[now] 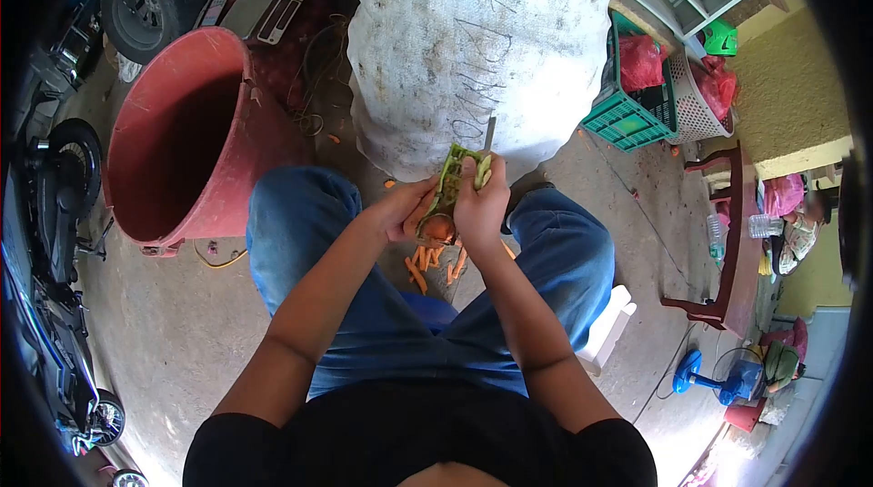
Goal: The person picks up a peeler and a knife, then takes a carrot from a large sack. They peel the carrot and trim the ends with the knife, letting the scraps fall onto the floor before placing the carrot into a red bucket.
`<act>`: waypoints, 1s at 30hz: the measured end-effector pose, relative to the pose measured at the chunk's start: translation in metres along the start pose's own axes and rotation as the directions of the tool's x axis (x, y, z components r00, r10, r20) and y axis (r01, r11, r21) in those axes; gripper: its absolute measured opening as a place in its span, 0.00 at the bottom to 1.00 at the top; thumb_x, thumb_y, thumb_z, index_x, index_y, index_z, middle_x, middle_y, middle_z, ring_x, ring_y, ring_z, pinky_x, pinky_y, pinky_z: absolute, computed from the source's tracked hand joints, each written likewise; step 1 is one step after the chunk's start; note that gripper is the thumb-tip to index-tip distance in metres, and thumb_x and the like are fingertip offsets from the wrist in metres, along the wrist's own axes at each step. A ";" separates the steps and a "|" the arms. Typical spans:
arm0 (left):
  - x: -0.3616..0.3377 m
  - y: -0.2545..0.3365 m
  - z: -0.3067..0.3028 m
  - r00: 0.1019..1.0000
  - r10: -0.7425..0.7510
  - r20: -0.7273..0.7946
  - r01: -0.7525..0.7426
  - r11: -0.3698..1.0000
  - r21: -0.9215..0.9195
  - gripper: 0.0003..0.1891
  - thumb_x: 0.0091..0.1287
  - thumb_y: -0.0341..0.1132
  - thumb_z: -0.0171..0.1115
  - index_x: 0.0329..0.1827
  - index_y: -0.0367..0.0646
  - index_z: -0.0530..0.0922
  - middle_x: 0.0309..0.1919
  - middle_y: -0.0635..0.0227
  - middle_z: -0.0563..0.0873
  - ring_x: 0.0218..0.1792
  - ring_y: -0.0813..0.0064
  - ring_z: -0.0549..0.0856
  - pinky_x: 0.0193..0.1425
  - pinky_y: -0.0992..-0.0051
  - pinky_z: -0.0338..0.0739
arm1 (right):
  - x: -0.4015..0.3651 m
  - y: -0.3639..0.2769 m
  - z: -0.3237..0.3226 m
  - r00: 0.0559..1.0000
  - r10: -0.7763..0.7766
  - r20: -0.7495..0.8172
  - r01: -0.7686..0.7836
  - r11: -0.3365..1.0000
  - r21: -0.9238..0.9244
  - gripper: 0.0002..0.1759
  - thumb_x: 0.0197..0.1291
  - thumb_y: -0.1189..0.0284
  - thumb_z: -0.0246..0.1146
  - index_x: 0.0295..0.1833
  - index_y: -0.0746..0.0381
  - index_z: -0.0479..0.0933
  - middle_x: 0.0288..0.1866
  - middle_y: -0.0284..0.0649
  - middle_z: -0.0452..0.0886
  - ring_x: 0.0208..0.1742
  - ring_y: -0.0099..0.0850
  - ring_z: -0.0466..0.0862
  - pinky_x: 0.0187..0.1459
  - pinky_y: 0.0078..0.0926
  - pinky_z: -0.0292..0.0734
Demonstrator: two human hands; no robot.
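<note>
Between my knees, my left hand [406, 210] is closed round the lower side of a green, ridged piece with a rounded orange-brown end [436, 230]. I cannot make out its kind. My right hand [482, 200] is closed beside it, thumb pressed near the green upper part. A knife [491, 134] with a narrow metal blade sticks up out of my right fist, its handle hidden by the fingers. Pale green bits show by that hand's fingers. Below my hands, several orange strips [420, 271] lie on the floor.
Ahead stands a big white woven sack [473, 41] with handwriting. A red tub [177, 137] is at my left, near tyres [153, 0] and a motorcycle [77, 169]. To the right are a green crate [629, 123], a wooden frame [738, 241] and a blue fan [688, 371].
</note>
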State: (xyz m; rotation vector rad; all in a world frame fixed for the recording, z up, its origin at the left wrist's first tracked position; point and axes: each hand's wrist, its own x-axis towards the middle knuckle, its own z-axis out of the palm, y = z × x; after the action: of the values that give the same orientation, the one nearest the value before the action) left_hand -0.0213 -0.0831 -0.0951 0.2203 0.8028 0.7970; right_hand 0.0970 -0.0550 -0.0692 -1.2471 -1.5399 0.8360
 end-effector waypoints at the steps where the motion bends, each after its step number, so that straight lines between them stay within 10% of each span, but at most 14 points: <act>1: 0.003 0.000 -0.004 1.000 -0.001 -0.002 0.001 1.000 0.002 0.19 0.67 0.43 0.38 0.47 0.36 0.69 0.37 0.57 0.79 0.35 0.68 0.82 0.39 0.68 0.78 | 0.001 0.003 0.001 1.000 0.001 -0.001 -0.001 1.000 0.002 0.10 0.58 0.72 0.53 0.38 0.69 0.67 0.24 0.44 0.74 0.25 0.27 0.74 0.30 0.23 0.69; 5: -0.002 -0.002 -0.001 0.997 -0.051 0.052 0.050 0.999 0.012 0.22 0.67 0.46 0.36 0.48 0.35 0.68 0.35 0.57 0.79 0.33 0.65 0.81 0.37 0.67 0.78 | 0.034 0.025 -0.010 0.952 -0.198 -0.236 0.178 0.979 -0.103 0.08 0.57 0.72 0.53 0.37 0.67 0.67 0.20 0.45 0.72 0.21 0.37 0.73 0.26 0.30 0.68; 6: -0.007 -0.006 0.003 0.994 -0.112 -0.006 0.112 0.992 0.052 0.22 0.67 0.47 0.36 0.49 0.35 0.67 0.35 0.56 0.79 0.32 0.64 0.81 0.37 0.66 0.78 | 0.054 0.044 -0.023 0.958 0.071 -0.276 -0.102 0.990 -0.100 0.09 0.57 0.71 0.53 0.38 0.67 0.68 0.22 0.47 0.74 0.21 0.38 0.74 0.25 0.30 0.69; 8: -0.010 -0.013 -0.005 0.984 -0.096 0.149 0.091 0.995 0.038 0.22 0.66 0.47 0.39 0.50 0.36 0.66 0.37 0.58 0.78 0.34 0.65 0.81 0.38 0.66 0.78 | 0.084 0.087 -0.044 0.876 -0.071 -0.477 -0.126 0.921 -0.368 0.11 0.56 0.70 0.54 0.36 0.68 0.68 0.26 0.50 0.76 0.24 0.41 0.76 0.26 0.35 0.69; 10: -0.011 -0.009 -0.006 0.950 -0.076 0.302 0.071 0.997 0.028 0.22 0.66 0.48 0.41 0.52 0.37 0.66 0.40 0.60 0.78 0.36 0.67 0.81 0.38 0.65 0.78 | 0.095 0.110 -0.057 0.835 0.007 -0.550 -0.144 0.968 -0.206 0.11 0.56 0.69 0.54 0.37 0.68 0.68 0.26 0.48 0.75 0.25 0.38 0.75 0.28 0.33 0.69; 16: 0.005 -0.001 -0.015 0.993 -0.016 0.120 0.036 0.985 -0.167 0.20 0.65 0.47 0.43 0.50 0.39 0.68 0.41 0.58 0.77 0.39 0.63 0.79 0.41 0.65 0.76 | 0.044 0.032 -0.028 0.984 0.122 -0.132 -0.071 0.938 0.339 0.11 0.60 0.67 0.53 0.38 0.64 0.68 0.27 0.31 0.70 0.25 0.20 0.68 0.27 0.18 0.65; 23: 0.021 -0.012 -0.020 0.964 0.112 0.241 -0.012 0.924 -0.383 0.20 0.67 0.45 0.37 0.51 0.40 0.67 0.45 0.62 0.77 0.42 0.69 0.79 0.46 0.68 0.76 | -0.002 -0.004 0.007 0.998 0.031 0.050 -0.035 0.995 0.098 0.09 0.59 0.72 0.53 0.40 0.68 0.67 0.28 0.38 0.74 0.29 0.21 0.73 0.32 0.20 0.69; 28: 0.006 -0.006 0.001 0.999 0.036 0.013 -0.033 0.982 -0.186 0.21 0.67 0.46 0.35 0.51 0.40 0.68 0.44 0.62 0.77 0.42 0.69 0.80 0.45 0.66 0.76 | 0.003 0.005 0.006 0.999 0.032 0.026 -0.032 0.999 0.004 0.10 0.59 0.71 0.53 0.40 0.68 0.67 0.26 0.41 0.75 0.28 0.24 0.74 0.32 0.22 0.69; 30: 0.011 -0.008 -0.005 0.999 0.035 0.011 -0.033 0.988 -0.149 0.21 0.67 0.47 0.35 0.50 0.39 0.68 0.43 0.60 0.78 0.41 0.68 0.80 0.43 0.66 0.77 | 0.007 0.008 0.003 0.999 0.041 0.006 -0.041 0.999 0.019 0.09 0.57 0.72 0.54 0.38 0.67 0.67 0.25 0.50 0.74 0.27 0.43 0.77 0.30 0.32 0.69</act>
State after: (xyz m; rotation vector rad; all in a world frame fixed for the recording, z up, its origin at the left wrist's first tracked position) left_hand -0.0157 -0.0818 -0.1085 0.1065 0.7245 0.8826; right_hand 0.0962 -0.0466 -0.0758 -1.2667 -1.5121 0.8798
